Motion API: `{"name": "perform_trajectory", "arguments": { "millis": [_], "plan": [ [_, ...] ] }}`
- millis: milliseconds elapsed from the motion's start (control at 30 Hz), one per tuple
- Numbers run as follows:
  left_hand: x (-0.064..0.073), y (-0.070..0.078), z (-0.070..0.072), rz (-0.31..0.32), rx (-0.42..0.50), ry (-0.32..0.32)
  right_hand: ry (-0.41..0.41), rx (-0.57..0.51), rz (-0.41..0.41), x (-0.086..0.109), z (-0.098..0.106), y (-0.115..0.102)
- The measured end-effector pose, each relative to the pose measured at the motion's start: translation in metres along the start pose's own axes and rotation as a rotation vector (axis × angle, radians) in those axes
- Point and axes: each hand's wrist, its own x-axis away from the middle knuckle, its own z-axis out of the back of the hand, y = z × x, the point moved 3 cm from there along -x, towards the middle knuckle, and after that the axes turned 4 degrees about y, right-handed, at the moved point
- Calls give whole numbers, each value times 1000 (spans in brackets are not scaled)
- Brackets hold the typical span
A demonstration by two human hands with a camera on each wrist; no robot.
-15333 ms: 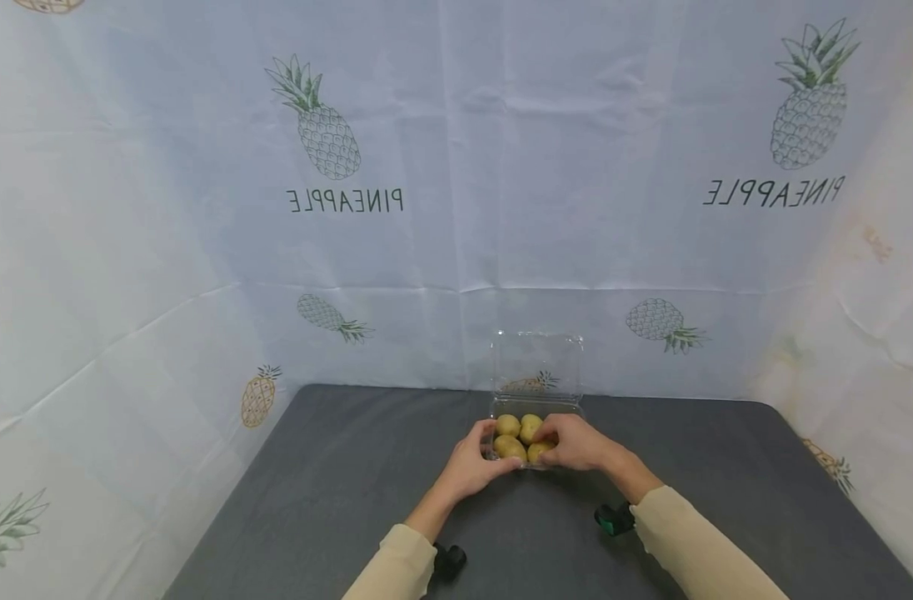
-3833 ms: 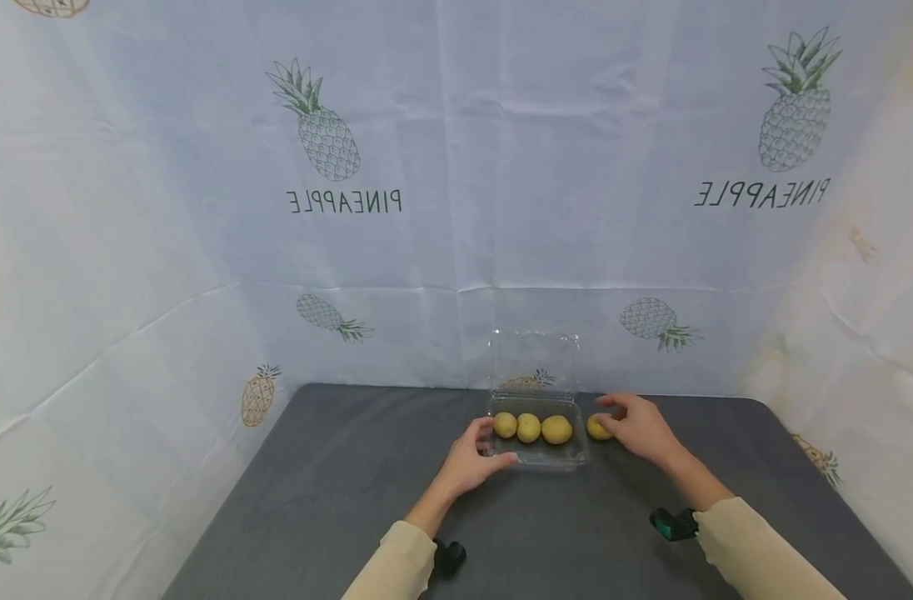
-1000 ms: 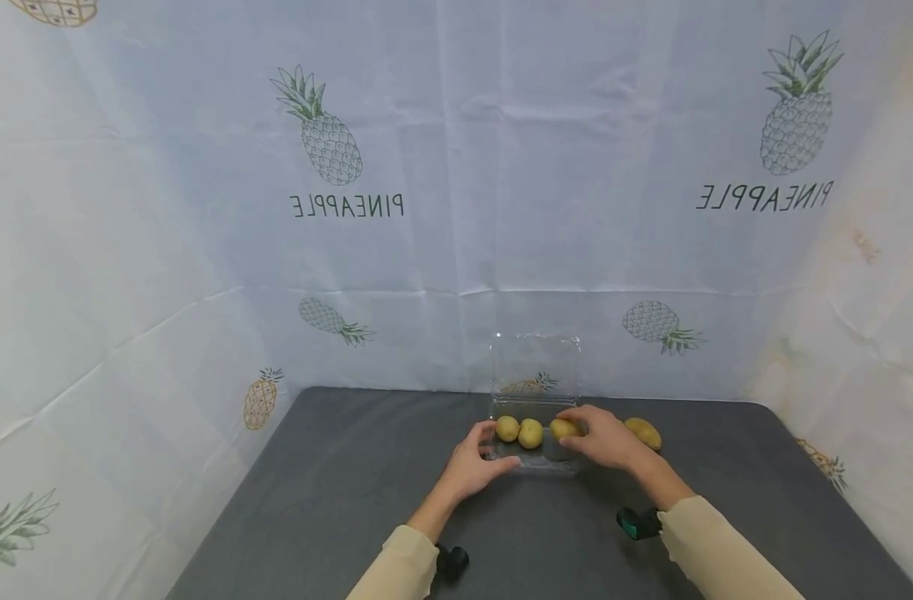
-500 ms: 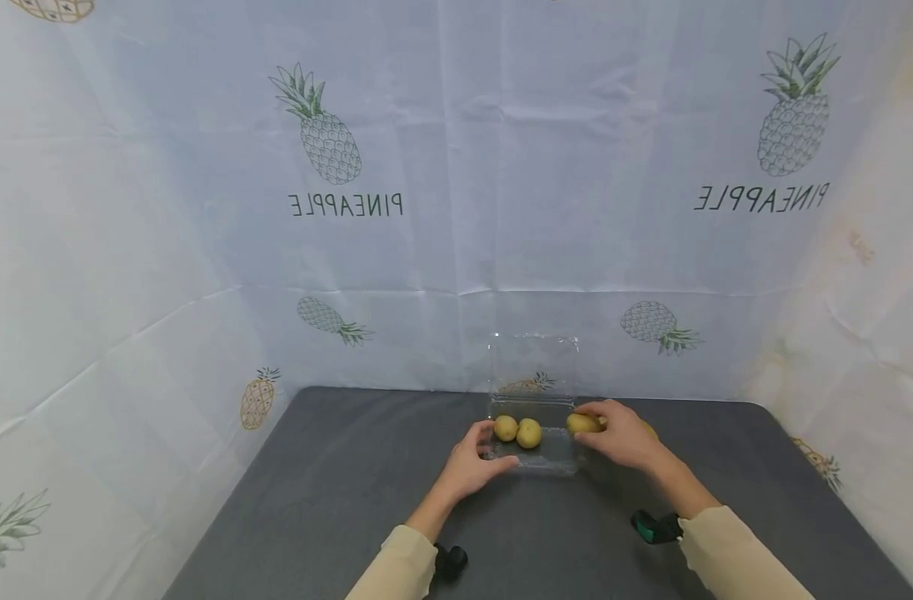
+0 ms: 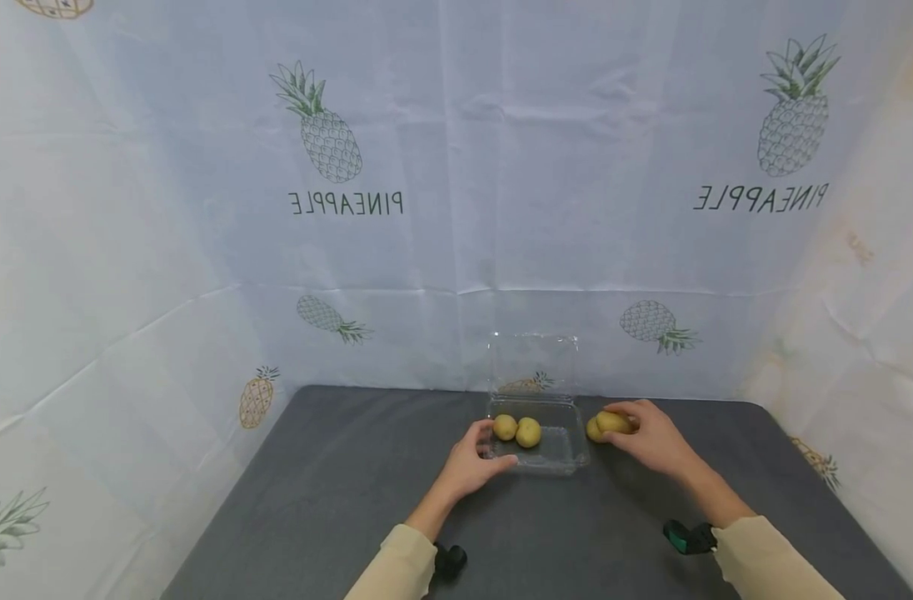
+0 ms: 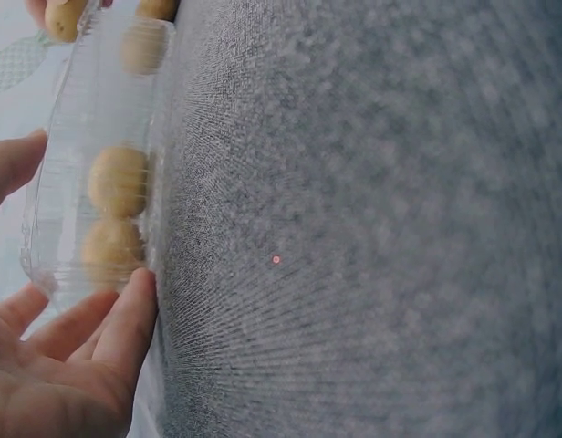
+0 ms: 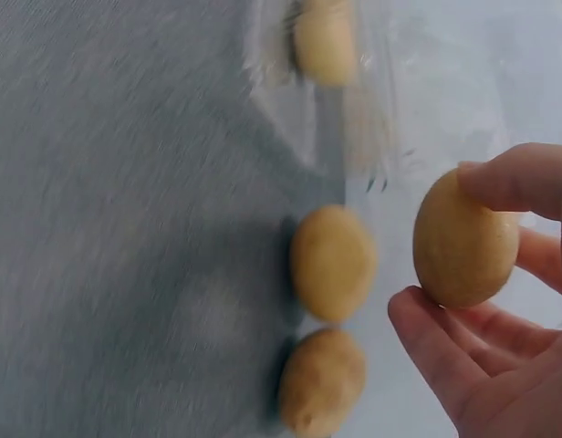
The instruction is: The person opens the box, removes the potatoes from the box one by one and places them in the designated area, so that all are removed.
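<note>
A clear plastic clamshell container (image 5: 565,454) stands at the back of the table, lid raised. My left hand (image 5: 467,462) holds its left end, thumb at the front and fingers round the side. Two potatoes (image 6: 119,181) sit inside, towards that end. Right of the container, my right hand (image 5: 655,437) pinches another potato (image 7: 465,239) between thumb and fingers, raised above the tabletop. Below it, two potatoes lie in a row on the cloth, a smooth potato (image 7: 333,263) and a browner potato (image 7: 322,383); in the head view the hand hides the browner one.
A dark grey cloth (image 5: 531,542) covers the table. White fabric with pineapple prints (image 5: 441,250) hangs close behind the table and at both sides. The raised lid (image 5: 535,354) stands in front of the back fabric. Both wrists carry small black cameras (image 5: 687,537).
Over the last second my right hand lifts a potato out of the container and carries it right, over the potatoes on the table. The left hand stays in place. Earlier, the container held more potatoes.
</note>
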Motion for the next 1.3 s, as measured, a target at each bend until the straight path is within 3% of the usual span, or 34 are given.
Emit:
{"name": "perform_trajectory", "arguments": {
  "millis": [267,733,1000,1300],
  "plan": [
    [0,-1,0,-9,8,5,51,65,32,7,14,22],
    [-1,-2,2,8,-2,-2,86,138,-61,14,33,61],
    [-2,-2,2,7,-14,-8,83,141,-137,14,35,80],
    [-4,-1,1,17,-26,-13,59,174,-138,15,30,101]
  ]
}}
